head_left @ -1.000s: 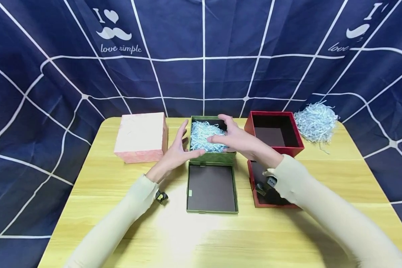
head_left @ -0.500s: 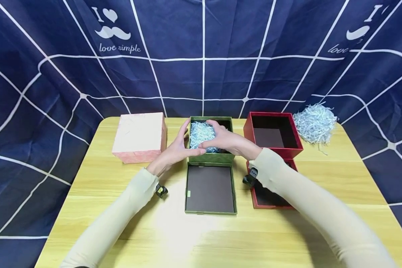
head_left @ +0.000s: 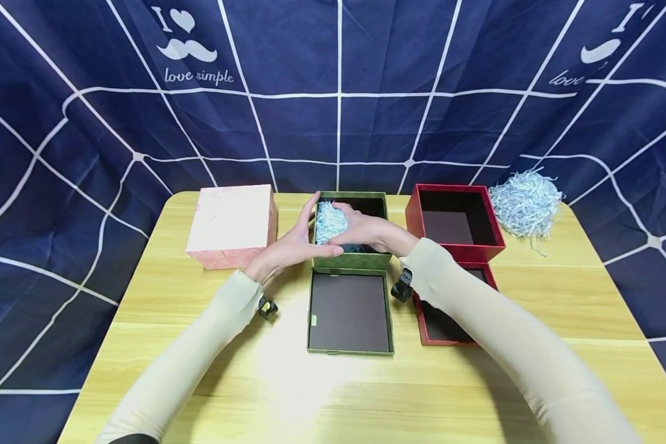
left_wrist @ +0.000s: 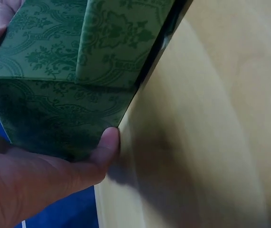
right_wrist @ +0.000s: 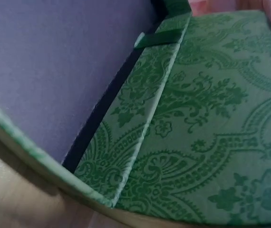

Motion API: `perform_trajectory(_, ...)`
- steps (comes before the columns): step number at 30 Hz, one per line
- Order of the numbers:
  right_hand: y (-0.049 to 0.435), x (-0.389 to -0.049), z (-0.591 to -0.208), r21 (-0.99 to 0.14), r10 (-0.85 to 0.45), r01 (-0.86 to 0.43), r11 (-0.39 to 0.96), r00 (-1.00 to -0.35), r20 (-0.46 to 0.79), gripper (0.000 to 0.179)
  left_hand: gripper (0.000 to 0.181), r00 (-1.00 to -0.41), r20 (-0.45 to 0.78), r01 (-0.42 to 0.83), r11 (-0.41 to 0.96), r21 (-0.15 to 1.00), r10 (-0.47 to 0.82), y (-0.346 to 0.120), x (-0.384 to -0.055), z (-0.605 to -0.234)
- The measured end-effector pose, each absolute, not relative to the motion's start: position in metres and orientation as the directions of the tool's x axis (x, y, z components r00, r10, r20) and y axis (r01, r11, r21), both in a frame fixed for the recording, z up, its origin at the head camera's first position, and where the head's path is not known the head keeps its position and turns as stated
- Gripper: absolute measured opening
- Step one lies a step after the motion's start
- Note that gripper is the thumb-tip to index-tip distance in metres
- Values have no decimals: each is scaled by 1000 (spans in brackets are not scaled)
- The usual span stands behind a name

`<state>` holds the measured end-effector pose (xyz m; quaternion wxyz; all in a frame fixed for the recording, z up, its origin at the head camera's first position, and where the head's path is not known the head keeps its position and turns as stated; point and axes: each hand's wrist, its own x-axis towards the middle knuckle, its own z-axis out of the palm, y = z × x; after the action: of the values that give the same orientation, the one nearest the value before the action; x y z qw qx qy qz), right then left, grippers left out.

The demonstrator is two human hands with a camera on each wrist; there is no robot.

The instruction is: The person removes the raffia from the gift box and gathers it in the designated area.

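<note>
A green patterned box (head_left: 361, 261) stands with its lid laid back and blue shredded paper (head_left: 327, 222) in its left part. My left hand (head_left: 287, 253) holds the box at its left side, the thumb along the front wall. In the left wrist view, its fingers lie against the green patterned wall (left_wrist: 54, 114). My right hand (head_left: 365, 229) reaches into the box from the right and curls round the shredded paper, its lower fingers hidden. The green lid (head_left: 349, 311) lies dark side up in front; the right wrist view shows the hinge side (right_wrist: 135, 114).
A closed pink box (head_left: 233, 219) stands at the left. To the right is an open red box (head_left: 452, 225), its lid (head_left: 446, 324) in front, partly under the right sleeve. A loose heap of blue shredded paper (head_left: 526, 203) lies at the back right corner.
My right hand has moved left inside the green box, and the shredded paper has been gathered leftward, baring more of the dark right part. The left hand stays at the box's left side.
</note>
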<state>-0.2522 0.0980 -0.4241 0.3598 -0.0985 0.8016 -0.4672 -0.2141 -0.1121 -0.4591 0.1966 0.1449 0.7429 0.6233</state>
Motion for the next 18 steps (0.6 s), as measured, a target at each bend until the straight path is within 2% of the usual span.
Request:
perform_trajectory(7,95,-258,-428,-869,-612,228,438,-632,-475,118,135,-872,-150,-52,217,975,466,-111,-218,-456)
perform_trajectory(14,93,-261,-433,-889,-635,238,391,-629,-448,107,138,-868,-161,-68,209,975,470,-108,-219,-455)
perform_trajectory(18,92,-261,-435,-885,-631,204,419,-635,-446,105,140,-875,-162,-61,228,972,456,-108,-219,-457)
